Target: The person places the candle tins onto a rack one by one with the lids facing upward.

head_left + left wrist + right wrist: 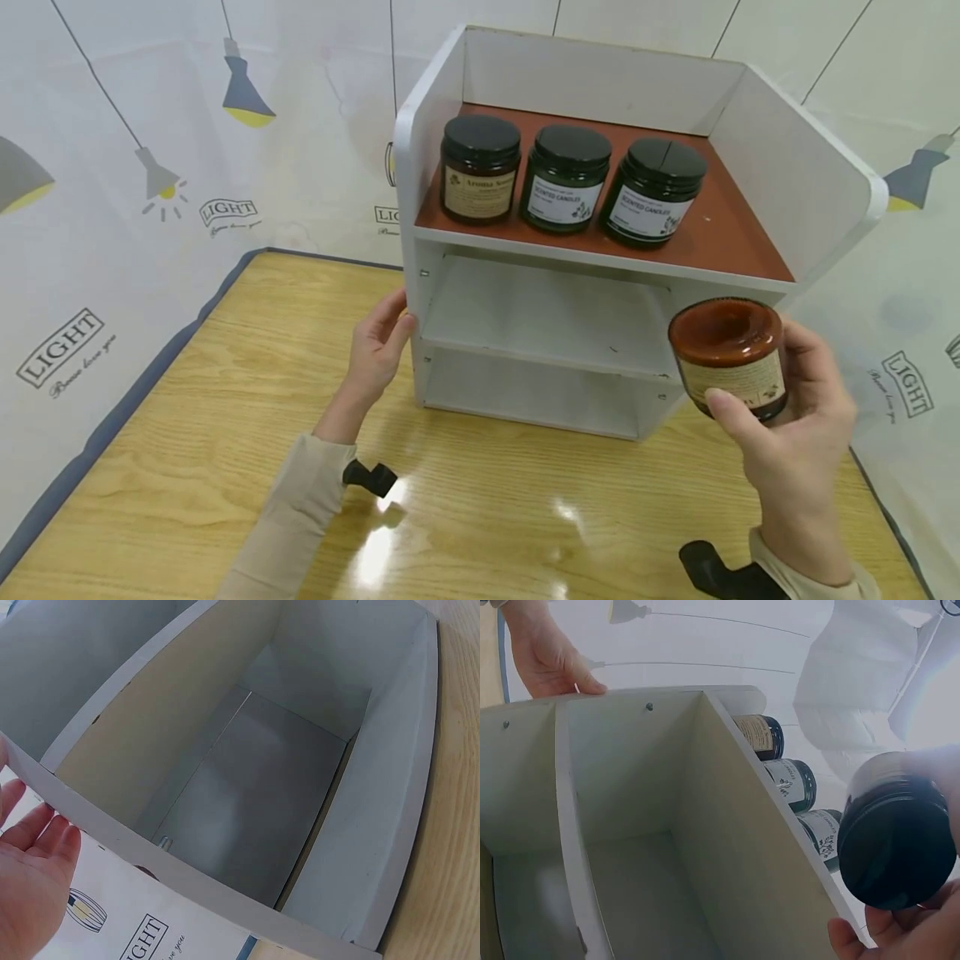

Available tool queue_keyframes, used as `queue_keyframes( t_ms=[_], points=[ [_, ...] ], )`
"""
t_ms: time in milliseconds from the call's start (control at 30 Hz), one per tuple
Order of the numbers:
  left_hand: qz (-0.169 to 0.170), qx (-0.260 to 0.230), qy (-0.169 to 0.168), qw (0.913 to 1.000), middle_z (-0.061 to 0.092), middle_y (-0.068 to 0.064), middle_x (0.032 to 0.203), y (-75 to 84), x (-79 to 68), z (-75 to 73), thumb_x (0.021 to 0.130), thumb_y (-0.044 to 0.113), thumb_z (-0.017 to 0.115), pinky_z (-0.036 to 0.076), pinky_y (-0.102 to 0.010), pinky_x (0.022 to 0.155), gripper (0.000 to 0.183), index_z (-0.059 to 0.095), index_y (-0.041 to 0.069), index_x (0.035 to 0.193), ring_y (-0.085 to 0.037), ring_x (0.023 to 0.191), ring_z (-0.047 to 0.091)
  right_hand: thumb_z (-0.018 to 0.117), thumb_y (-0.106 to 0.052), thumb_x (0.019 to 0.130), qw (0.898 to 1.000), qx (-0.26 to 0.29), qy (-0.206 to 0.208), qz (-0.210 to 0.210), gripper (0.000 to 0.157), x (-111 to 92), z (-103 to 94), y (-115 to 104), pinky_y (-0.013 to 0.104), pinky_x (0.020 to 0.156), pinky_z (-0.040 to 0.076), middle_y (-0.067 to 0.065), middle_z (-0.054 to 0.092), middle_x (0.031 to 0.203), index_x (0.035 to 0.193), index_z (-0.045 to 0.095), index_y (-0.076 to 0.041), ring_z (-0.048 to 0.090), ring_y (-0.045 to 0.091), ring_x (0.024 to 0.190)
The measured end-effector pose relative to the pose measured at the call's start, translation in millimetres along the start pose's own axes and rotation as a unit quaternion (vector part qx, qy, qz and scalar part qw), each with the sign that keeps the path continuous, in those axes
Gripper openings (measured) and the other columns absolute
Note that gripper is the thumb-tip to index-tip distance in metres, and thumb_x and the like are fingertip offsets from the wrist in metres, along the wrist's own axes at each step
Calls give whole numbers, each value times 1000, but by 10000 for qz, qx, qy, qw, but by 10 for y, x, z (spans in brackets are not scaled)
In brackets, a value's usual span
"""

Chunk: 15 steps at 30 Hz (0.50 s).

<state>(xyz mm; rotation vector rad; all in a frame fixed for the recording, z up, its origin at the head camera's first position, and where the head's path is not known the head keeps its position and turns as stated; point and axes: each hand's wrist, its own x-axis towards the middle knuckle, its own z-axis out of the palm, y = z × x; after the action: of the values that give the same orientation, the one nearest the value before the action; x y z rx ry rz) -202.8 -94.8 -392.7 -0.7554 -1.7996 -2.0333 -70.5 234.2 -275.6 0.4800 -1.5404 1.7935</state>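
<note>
My right hand holds an amber glass candle jar in front of the white shelf unit's right side. The jar is upside down: its dimpled brown base faces up, and its dark lid faces the right wrist camera. My thumb lies on its tan label. At the unit's left side panel, my left hand touches the outer face near the front edge; its fingertips show in the left wrist view. On the red-brown top stand three lidded candle jars: one brown and two green, a middle one and a right one.
Below the top, the unit has a middle shelf and a bottom compartment. It stands on a wood-grain table, with raised panels around its top. A white sheet printed with lamps hangs behind and at both sides.
</note>
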Motion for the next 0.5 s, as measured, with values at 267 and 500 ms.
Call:
queue_keyframes(
  t_ms=[267,500],
  points=[
    [-10,22,-5,10000,53,1,130,-4,-2,-3,97,16,51,42,-24,97,46,41,-14,131,-11,121,48,71,22,58,9984,440,304,-166,58,52,-25,-106,24,71,49,22,61,103,112,51,17,57,25,90],
    [-16,98,15,9999,53,1,129,2,-5,-1,97,12,51,42,-24,97,43,42,-14,130,-10,121,48,70,26,58,9990,345,222,-174,60,135,-96,-217,25,71,49,25,58,104,114,49,21,55,27,90]
  ],
)
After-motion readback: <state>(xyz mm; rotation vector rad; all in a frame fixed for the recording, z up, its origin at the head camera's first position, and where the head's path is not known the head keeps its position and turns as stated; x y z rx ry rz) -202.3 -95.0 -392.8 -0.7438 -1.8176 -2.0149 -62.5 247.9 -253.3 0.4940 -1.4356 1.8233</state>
